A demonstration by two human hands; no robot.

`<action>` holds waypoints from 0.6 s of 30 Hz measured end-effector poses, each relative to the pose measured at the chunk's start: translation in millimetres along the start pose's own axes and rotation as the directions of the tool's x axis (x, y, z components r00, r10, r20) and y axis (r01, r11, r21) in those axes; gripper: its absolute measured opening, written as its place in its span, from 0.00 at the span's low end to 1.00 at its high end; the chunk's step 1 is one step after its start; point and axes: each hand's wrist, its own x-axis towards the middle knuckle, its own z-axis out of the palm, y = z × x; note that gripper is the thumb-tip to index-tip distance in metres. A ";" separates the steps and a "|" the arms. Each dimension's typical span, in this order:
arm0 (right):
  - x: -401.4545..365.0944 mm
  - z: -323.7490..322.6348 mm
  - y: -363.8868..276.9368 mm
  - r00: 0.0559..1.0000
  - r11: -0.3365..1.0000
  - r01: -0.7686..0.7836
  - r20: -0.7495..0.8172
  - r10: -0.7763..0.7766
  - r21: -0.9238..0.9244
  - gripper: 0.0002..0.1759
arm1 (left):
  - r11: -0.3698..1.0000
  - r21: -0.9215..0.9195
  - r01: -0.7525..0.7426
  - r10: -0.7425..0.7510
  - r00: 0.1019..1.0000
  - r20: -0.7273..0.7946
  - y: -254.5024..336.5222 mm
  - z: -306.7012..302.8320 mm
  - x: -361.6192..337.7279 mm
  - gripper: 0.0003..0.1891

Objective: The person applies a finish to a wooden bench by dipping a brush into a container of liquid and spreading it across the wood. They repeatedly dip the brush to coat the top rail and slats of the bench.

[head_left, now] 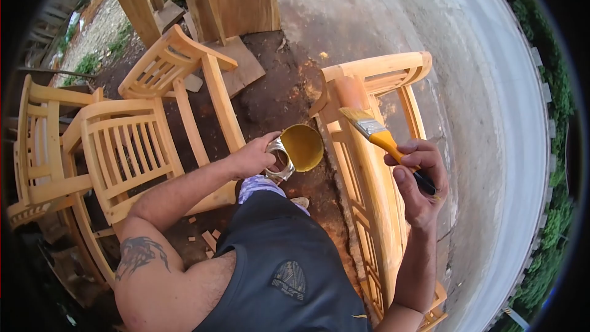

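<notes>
A round can of yellow-brown liquid [302, 147] hangs from my left hand [257, 152], whose fingers are wrapped round a silvery ring-like handle [279, 158] at its side. My right hand [421, 178] grips a paintbrush [384, 140] with a yellow and black handle and a metal ferrule. Its pale bristles point up and left, over the wooden bench [375, 190] on my right. Whether the bristles touch the wood I cannot tell. Part of the bench's top near the bristles looks darker and shinier.
Several wooden chairs [126, 141] with slatted backs stand at the left. Large upright wooden slabs [239, 0] are at the top, with a flat board [236, 64] at their foot. Small wood scraps [211, 240] lie on the dirt. A paved road [510, 117] curves along the right.
</notes>
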 end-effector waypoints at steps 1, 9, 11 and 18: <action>12.0 3.9 7.1 0.998 0.993 0.064 -0.003 -0.064 -0.103 0.09 | 1.000 0.011 -0.014 0.014 1.000 -0.010 -4.6 -1.3 3.2 0.40; 40.2 23.9 39.1 0.979 0.908 0.201 0.051 -0.195 -0.369 0.10 | 0.999 0.025 0.023 -0.022 0.999 -0.048 -16.3 -8.6 13.5 0.41; 24.0 7.8 29.4 0.987 0.910 0.156 0.083 -0.134 -0.384 0.10 | 0.999 0.044 0.013 -0.009 0.997 -0.073 -18.4 -10.5 14.1 0.40; 18.7 -9.9 -3.2 0.990 0.926 0.143 0.066 -0.128 -0.350 0.11 | 1.000 -0.003 0.024 -0.024 0.994 -0.111 -32.7 -20.4 19.0 0.38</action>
